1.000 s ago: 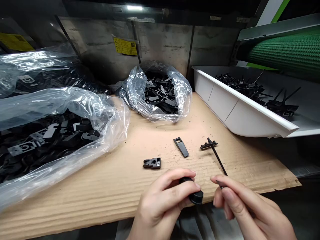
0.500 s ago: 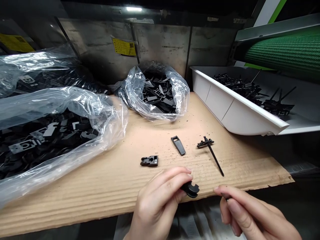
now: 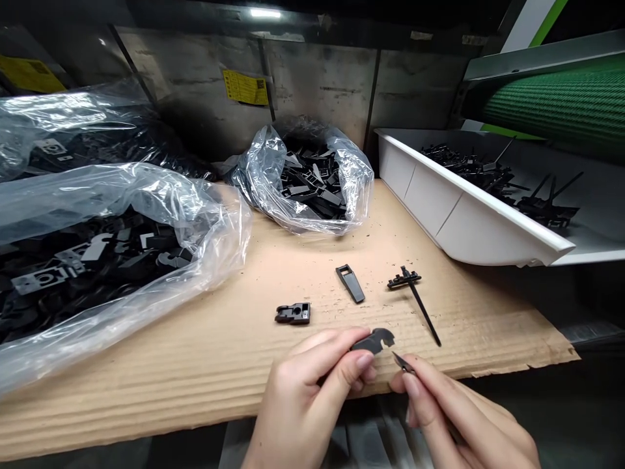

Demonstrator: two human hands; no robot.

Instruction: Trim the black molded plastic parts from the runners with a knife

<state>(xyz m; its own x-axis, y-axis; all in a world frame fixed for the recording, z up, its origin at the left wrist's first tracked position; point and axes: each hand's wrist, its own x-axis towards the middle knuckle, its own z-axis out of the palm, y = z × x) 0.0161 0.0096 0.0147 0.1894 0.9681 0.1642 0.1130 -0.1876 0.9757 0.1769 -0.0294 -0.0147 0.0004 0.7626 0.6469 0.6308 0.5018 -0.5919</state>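
Observation:
My left hand pinches a black plastic part with a hooked, notched end, which points to the right. Just beside that notch is the tip of a small dark pointed piece, gripped between the thumb and fingers of my right hand; whether it is a blade I cannot tell. Beyond my hands, on the cardboard sheet, lie a short black plastic part with holes, a tapered black piece with a square window and a black sprue with a long stem.
Clear plastic bags of black parts stand at the left and at the back middle. A white tray of sprues is at the right, below a green belt roller. Metal panels close off the back.
My left hand has turned the hooked part so that its flat side shows. The right hand has moved left and up, bringing the pointed piece close to the notch.

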